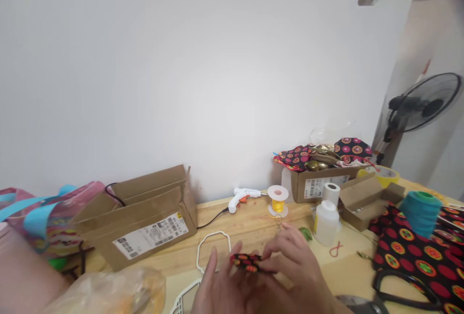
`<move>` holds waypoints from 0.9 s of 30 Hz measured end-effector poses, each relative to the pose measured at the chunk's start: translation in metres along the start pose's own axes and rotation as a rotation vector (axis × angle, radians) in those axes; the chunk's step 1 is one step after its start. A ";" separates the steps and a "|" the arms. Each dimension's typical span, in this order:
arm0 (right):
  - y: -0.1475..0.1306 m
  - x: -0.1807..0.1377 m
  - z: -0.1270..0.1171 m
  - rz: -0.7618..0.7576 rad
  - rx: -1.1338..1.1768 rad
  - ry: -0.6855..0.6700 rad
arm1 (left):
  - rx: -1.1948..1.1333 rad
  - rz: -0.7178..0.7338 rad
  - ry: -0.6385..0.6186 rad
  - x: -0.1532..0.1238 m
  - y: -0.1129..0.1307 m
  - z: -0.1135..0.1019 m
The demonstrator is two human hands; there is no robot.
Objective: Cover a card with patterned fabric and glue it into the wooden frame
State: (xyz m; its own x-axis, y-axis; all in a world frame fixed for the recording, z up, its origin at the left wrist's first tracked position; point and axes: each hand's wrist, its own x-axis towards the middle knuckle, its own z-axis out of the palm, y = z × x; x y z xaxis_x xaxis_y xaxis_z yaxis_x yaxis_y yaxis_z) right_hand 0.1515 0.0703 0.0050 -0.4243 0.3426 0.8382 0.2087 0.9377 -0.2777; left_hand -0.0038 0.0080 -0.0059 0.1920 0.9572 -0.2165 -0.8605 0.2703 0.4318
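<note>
Between my two hands, at the bottom middle of the head view, is a small piece of black fabric (247, 262) with a red and orange round print. My right hand (292, 263) pinches its right edge with bent fingers. My left hand (219, 282) holds the fabric from the left and below, the fingers partly hidden behind it. Just behind my left hand lie white frame-shaped cutouts (197, 251) on the table. Beyond my right hand stand a spool of yellow cord (278, 203) and a white bottle (326, 222).
A white glue gun (241, 199) lies near the wall. Open cardboard boxes (145, 227) stand left and at the back right. Black-handled scissors (402, 287), a teal thread cone (421, 213) and printed fabric (413, 251) occupy the right. A plastic bag (105, 290) lies front left.
</note>
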 end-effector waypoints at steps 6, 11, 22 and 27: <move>-0.001 -0.005 0.016 -0.203 -0.052 -0.147 | 0.069 0.052 0.083 0.000 0.005 -0.016; -0.004 -0.006 0.012 -0.058 0.137 -0.153 | 0.194 0.128 0.186 -0.001 -0.002 -0.017; 0.011 -0.006 0.006 0.340 0.158 -0.137 | 0.935 -0.094 -0.081 -0.005 -0.036 -0.003; -0.003 0.026 0.021 0.106 0.231 -0.421 | 0.917 -0.103 -0.223 -0.008 -0.030 -0.002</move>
State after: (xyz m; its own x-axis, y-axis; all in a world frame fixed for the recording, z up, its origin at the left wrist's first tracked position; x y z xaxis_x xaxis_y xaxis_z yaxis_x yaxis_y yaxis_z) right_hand 0.1213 0.0778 0.0172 -0.7409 0.3854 0.5501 0.0895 0.8683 -0.4879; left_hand 0.0199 -0.0077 -0.0191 0.4136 0.8962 -0.1602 -0.1465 0.2392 0.9598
